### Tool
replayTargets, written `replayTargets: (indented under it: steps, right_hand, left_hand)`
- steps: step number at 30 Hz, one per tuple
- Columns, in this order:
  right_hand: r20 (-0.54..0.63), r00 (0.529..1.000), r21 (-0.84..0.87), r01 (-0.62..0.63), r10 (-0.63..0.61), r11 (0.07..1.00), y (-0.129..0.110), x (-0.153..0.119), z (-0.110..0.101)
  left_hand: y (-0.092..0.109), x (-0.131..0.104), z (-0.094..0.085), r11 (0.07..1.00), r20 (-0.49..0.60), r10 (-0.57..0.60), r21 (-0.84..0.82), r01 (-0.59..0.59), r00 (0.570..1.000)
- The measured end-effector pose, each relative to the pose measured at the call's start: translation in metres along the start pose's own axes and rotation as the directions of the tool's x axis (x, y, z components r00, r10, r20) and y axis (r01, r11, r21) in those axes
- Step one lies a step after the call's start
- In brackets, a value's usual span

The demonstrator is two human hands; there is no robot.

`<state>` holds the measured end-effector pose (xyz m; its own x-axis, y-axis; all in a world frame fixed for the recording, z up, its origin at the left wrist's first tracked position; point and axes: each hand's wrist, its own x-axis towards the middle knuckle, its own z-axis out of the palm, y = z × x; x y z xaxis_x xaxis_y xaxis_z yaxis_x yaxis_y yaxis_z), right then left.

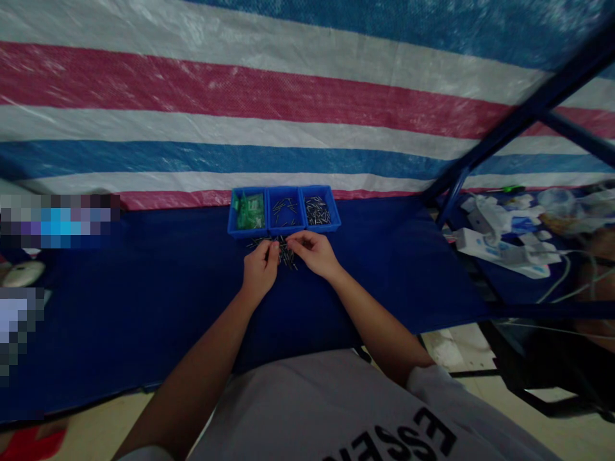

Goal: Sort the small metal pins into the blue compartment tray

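Both hands meet over a loose pile of thin metal pieces [289, 257] on the dark blue table cover. My left hand [262, 266] has thumb and fingers pressed together at the pile's left side; what they pinch is too small to name. My right hand [313, 251] is closed in a pinch at the pile's right side, its held item also too small to make out. Just beyond are three joined blue bins: the left bin [230, 214] holds green packets, the middle bin [286, 229] a few thin metal pieces, the right bin [336, 221] many of them.
A striped plastic sheet [288, 96] hangs behind the table. At the right, a blue metal frame [509, 125] stands before another table with white packaging [500, 253], cables and a person's arm. A pale rounded object [23, 274] lies at the far left.
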<state>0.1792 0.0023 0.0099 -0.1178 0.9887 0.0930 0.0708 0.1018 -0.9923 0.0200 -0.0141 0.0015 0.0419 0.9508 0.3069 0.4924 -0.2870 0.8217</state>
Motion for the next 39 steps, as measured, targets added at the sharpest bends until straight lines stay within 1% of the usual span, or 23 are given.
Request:
replayTargets:
  steps: [4,10,14,17,25,32,39]
  right_hand:
    - [-0.013,1.0,-0.002,0.008,-0.008,1.0,-0.0006,0.0003,-0.001]
    - [-0.034,0.999,0.032,0.004,-0.003,0.999,0.0014,0.0013,-0.0012]
    - [-0.026,1.0,0.061,0.001,0.001,0.998,0.0025,0.0021,-0.0015]
    - [-0.022,1.0,0.045,-0.007,0.008,0.999,0.002,0.002,-0.0014]
    - [-0.02,1.0,0.046,-0.002,0.003,0.999,0.0019,0.0007,0.0013]
    - [-0.023,1.0,0.026,0.004,-0.004,1.0,0.0015,-0.0003,0.0018]
    - [-0.025,1.0,0.039,0.009,-0.008,0.999,0.0019,0.0005,0.0002]
  left_hand:
    - [0.001,0.0001,-0.0002,0.999,-0.004,-0.017,-0.033,0.017,1.0]
    - [-0.0033,-0.0012,0.0024,0.993,-0.018,-0.017,-0.117,0.014,1.0]
    - [-0.0049,-0.0019,0.0032,0.994,-0.033,-0.005,-0.107,0.002,0.999]
    - [-0.0051,-0.0017,0.0034,0.994,-0.038,-0.013,-0.11,0.008,0.999]
    - [-0.0019,-0.0008,0.0015,0.995,-0.018,0.0,-0.096,-0.002,1.0]
    - [-0.0013,-0.0005,0.002,0.992,-0.037,-0.039,-0.123,0.035,0.999]
    - [-0.0029,-0.0007,0.0029,0.995,-0.049,-0.014,-0.1,0.009,0.999]
